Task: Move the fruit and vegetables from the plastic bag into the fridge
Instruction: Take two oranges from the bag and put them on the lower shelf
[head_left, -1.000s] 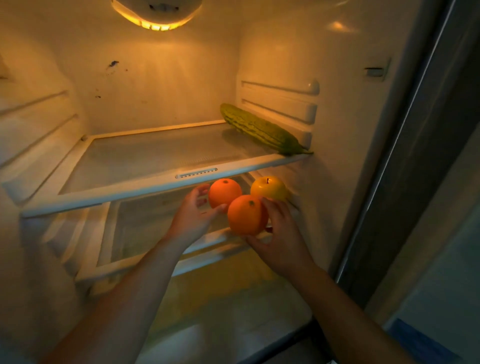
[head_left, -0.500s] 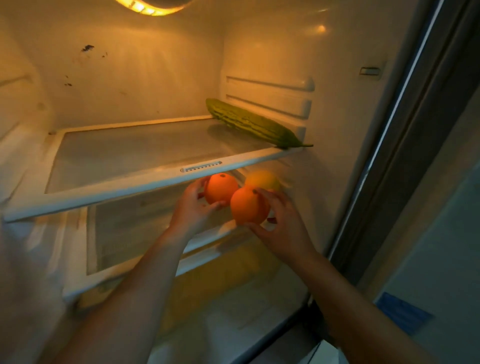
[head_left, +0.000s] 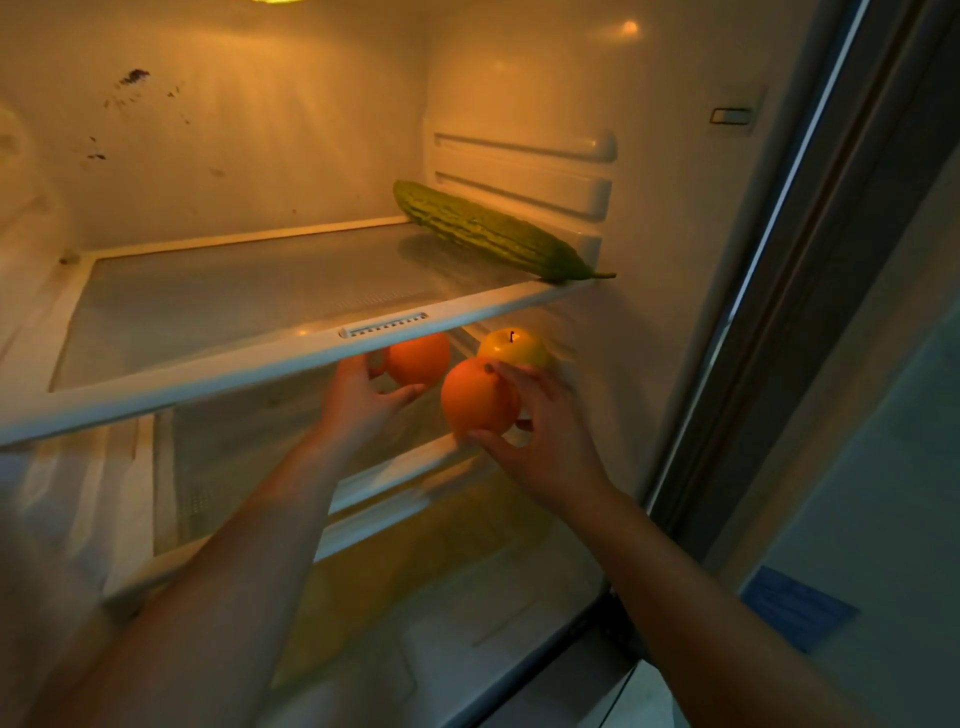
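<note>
- The fridge (head_left: 260, 130) stands open and lit from above. The plastic bag is not in view.
- The upper shelf (head_left: 208, 384) runs across the frame from 9 o'clock to 3 o'clock. Its glass is bare except at the right end.
- The lower shelf (head_left: 234, 467) lies under it, and both forearms reach in over its front rim.
- The bitter gourd (head_left: 488, 231) lies on the upper shelf against the right wall. Its long axis runs from 10 o'clock at the back to 4 o'clock at the front, with the stem tip past the shelf edge.
- The left hand (head_left: 358, 405) curls narrowly round the far orange (head_left: 421, 358), finger above and thumb below, just under the upper shelf's rim.
- The right hand (head_left: 545, 441) grips the near orange (head_left: 478, 397), forefinger on top and thumb beneath.
- The near orange sits at 4 o'clock from the far one, close beside it. I cannot tell whether either rests on the glass.
- The yellow apple (head_left: 514, 348) stands stem up on the lower shelf, at 12 o'clock from the right hand and just behind the near orange.
- The oranges are round, so no axis needs aligning. Free glass lies towards 9 o'clock, nearer the left hand, while the right hand's orange is hemmed in by the apple. I judge each hand need only lower its orange and let go.
</note>
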